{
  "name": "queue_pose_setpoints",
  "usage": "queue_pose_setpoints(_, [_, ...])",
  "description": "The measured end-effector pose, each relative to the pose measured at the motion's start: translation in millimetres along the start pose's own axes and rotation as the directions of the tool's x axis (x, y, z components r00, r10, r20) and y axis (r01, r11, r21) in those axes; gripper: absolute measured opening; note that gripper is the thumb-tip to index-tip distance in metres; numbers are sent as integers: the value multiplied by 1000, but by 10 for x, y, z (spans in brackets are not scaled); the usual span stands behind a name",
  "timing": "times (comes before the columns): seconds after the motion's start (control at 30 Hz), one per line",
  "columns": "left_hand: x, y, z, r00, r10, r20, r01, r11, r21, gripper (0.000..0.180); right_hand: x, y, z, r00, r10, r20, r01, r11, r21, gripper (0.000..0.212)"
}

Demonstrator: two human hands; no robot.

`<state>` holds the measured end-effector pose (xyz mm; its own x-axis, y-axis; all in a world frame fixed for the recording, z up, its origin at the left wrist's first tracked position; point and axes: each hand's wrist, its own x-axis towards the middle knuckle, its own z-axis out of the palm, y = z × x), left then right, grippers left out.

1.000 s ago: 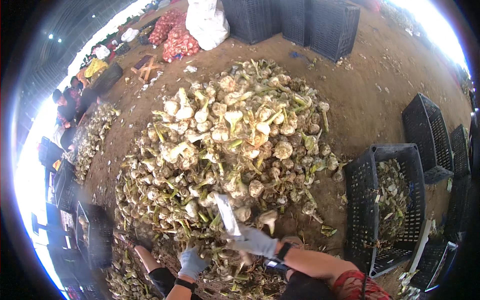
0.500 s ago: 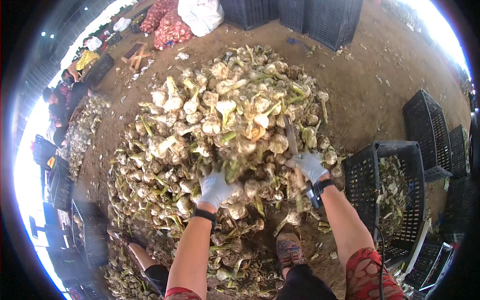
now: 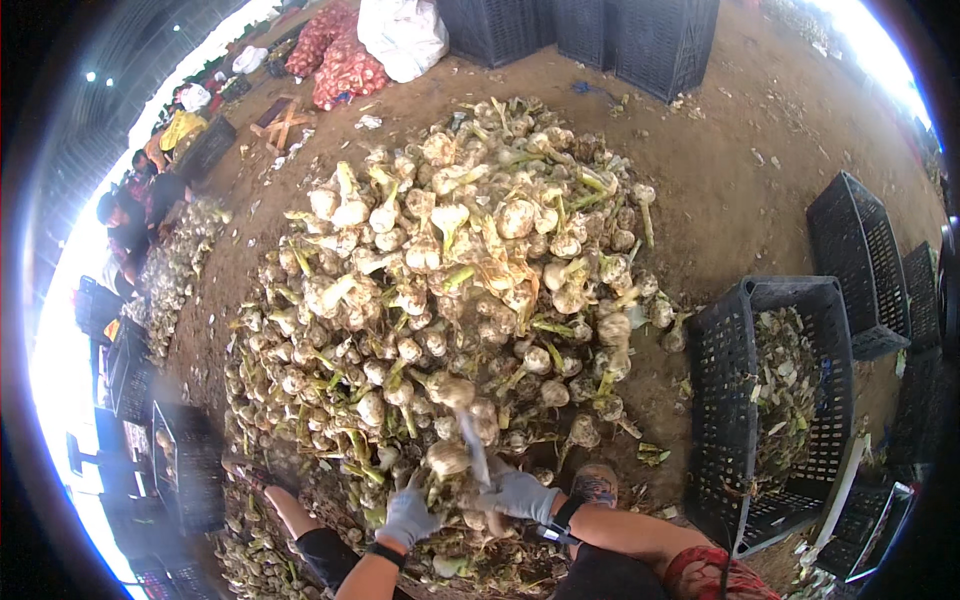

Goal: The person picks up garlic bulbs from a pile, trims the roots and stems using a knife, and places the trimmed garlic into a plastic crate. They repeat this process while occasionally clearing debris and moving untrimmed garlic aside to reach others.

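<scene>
A large heap of garlic bulbs [image 3: 400, 300] with stalks covers the ground before me. Close to my body, my gloved left hand [image 3: 408, 516] is closed at the stalk end of a garlic bulb [image 3: 447, 459]; its fingertips are partly hidden. My gloved right hand [image 3: 521, 494] grips a knife [image 3: 473, 446], its blurred blade pointing up and away, just right of that bulb. Both hands are low over the near edge of the heap, a short gap apart.
At the right stands a black plastic crate [image 3: 700, 400] with trimmed scraps inside, beside further crates [image 3: 848, 265]. Stacked crates [image 3: 660, 45], a white sack [image 3: 402, 38] and red net bags [image 3: 346, 72] lie at the back. People [image 3: 130, 220] sit far left. Another person's leg [image 3: 292, 512] shows lower left.
Both hands have drawn back toward my body from the middle of the heap. The right hand has swung left with the knife, close to the left hand and a garlic bulb.
</scene>
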<state>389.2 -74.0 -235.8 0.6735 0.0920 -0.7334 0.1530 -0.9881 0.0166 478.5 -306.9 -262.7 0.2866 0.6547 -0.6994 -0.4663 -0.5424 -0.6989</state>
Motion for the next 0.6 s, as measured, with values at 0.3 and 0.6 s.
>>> queue_pose_setpoints(0.3, [46, 142, -759, 838, -242, -488, -33, 872, -489, 49, -625, -923, -1497, 739, -81, -669, 286, 937, 203, 41])
queue_pose_setpoints(0.6, [860, 1303, -1458, 990, 31, -137, -16, 994, 111, 80, 406, 104, -1533, 703, -105, -704, 370, 898, 236, 53])
